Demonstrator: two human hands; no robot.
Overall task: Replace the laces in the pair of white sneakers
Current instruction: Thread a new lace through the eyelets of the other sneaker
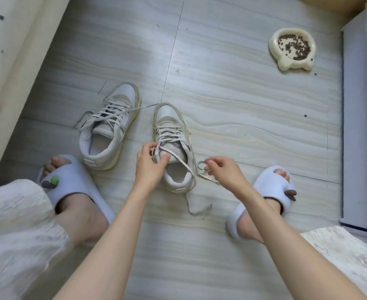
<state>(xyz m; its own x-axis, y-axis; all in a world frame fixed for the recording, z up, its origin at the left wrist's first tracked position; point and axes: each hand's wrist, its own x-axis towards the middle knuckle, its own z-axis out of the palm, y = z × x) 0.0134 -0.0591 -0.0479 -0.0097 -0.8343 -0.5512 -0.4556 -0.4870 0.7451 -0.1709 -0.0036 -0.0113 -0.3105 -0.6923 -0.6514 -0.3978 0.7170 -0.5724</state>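
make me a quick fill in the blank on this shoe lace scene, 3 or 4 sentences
1. The left hand grips the tongue and lace of the sneaker on the ____.
2. The right hand pinches a loose ____ beside that sneaker.
3. The cream pet bowl on the floor holds ____.
4. The person's feet wear pale blue ____.

Missing words: right; lace; kibble; slippers

white sneakers (113,126), grey-white laces (167,135); pale blue slippers (74,187); cream bowl (292,49), brown kibble (295,47); grey wood-grain floor (243,126).
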